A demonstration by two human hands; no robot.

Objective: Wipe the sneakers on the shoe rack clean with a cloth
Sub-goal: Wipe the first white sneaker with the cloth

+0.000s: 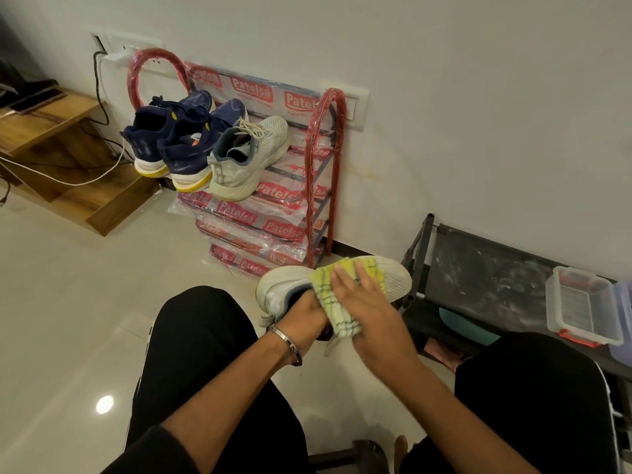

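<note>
Two black-clad knees frame the bottom of the view, and both forearms reach forward between them. Against the wall stands the red shoe rack (321, 172), its shelves wrapped in printed plastic. On its top shelf rest two navy sneakers (171, 138) side by side and, touching the right one, a white sneaker (249, 155) with its heel toward the camera. To the right stands a low dark rack (485, 271) with a clear plastic box (581, 309) on it. The second white sneaker (393, 278) is held in the air in front of the knees, its toe pointing right. The left hand (304, 313), with a metal bangle (290, 343) on the wrist, goes into the shoe opening and grips it. The right hand (369, 302) lies flat, fingers spread, pressing a yellow checked cloth (335, 295) on top of the sneaker.
</note>
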